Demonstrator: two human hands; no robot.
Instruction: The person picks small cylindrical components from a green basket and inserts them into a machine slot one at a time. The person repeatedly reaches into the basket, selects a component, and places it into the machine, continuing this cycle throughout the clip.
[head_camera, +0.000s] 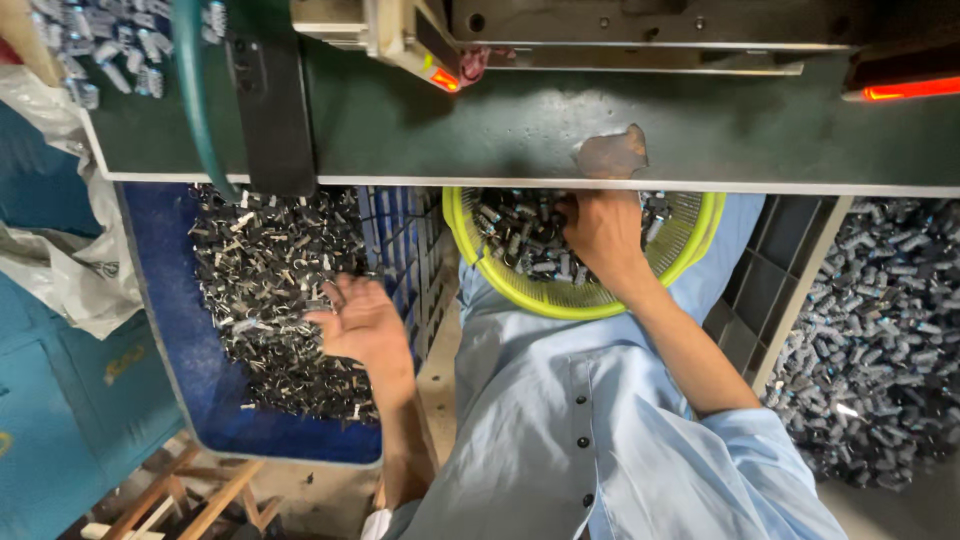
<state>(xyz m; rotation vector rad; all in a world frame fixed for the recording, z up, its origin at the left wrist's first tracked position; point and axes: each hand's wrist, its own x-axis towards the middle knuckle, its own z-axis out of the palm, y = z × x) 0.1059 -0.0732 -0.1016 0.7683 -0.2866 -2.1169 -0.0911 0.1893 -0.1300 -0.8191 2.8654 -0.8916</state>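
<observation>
Left hand hovers open, empty, over small metal clips in the blue plastic crate; right hand digs, grip hidden, into the yellow-green mesh basket of small metal parts; scoop shallow to avoid spilling.

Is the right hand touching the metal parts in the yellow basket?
Touching. The head view shows the right hand dug into the small metal parts inside the yellow basket.
</observation>
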